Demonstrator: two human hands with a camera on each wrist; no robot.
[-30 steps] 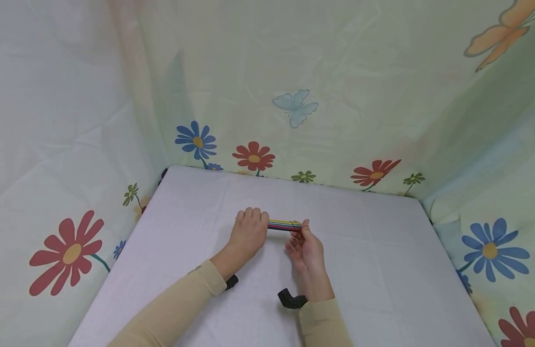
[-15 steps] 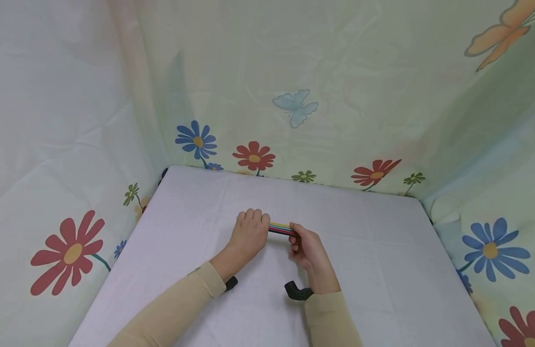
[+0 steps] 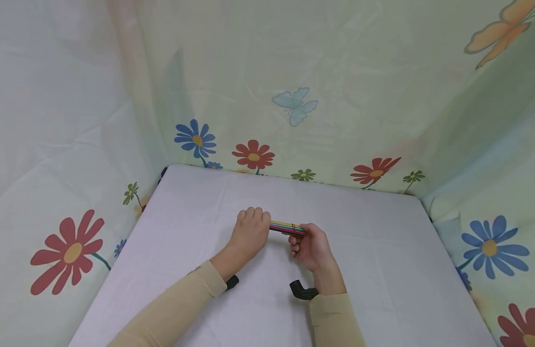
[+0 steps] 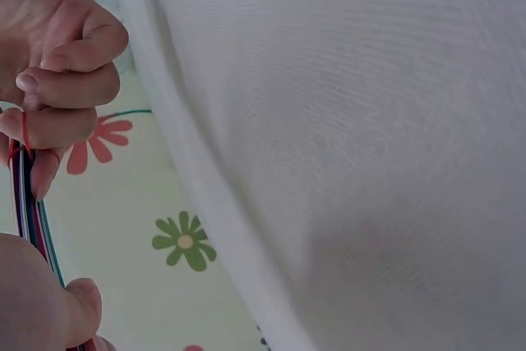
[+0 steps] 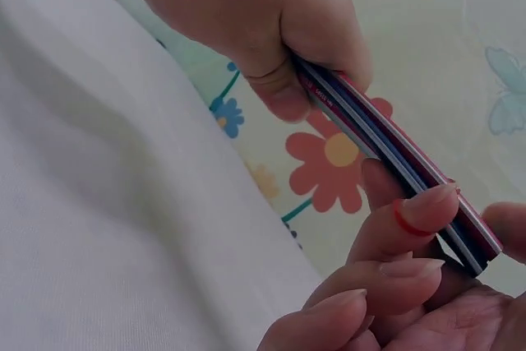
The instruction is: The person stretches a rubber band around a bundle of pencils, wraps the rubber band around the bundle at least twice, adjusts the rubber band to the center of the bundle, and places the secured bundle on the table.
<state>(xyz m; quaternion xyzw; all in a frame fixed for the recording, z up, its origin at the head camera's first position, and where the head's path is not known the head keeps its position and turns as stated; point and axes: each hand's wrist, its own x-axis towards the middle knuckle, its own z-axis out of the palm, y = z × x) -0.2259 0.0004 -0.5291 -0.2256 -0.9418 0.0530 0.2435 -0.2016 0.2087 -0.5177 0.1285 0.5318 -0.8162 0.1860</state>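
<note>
A bundle of coloured pencils (image 3: 281,226), with yellow, teal, red and dark sides, is held level above the table between both hands. My left hand (image 3: 251,233) grips its left end, covering that end from above. At the other end, my right hand (image 3: 317,248) pinches the pencils between thumb and fingers. A thin red rubber band (image 5: 403,218) loops over a finger of the right hand in the right wrist view. In the head view dark red strands of it cross the pencils beside the right fingertips.
A white cloth covers the table (image 3: 380,250). Behind and at the sides hang curtains (image 3: 233,72) printed with flowers and butterflies. Black bent pieces stick out at both wrists, one by the right cuff (image 3: 303,290).
My right hand slid inward along the pencils, then drew back right to their end; the red band shows across them again. The left hand stayed in place, gripping the bundle.
</note>
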